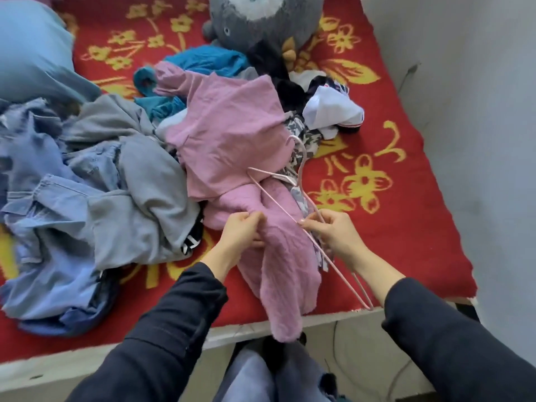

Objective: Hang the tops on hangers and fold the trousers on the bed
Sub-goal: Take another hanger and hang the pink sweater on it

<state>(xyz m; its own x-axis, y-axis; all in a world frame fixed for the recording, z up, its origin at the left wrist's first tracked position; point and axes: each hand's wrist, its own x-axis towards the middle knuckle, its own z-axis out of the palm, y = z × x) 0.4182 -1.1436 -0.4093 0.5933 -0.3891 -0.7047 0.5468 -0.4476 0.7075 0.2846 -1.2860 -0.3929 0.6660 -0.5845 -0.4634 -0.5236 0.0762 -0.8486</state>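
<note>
Two hands engaged: left hand (246,230) grips pink top (232,134), right hand (333,230) pinches pink wire hanger (278,204) lying across it. Beyond and left: unsorted heap of denim trousers (49,198), grey garment (139,181), teal garment (203,62). Nothing visibly hung or folded; likely early.

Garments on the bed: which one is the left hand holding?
The pink top, gripped by the left hand; the grey garment, denim pile and teal garment lie untouched.
</note>
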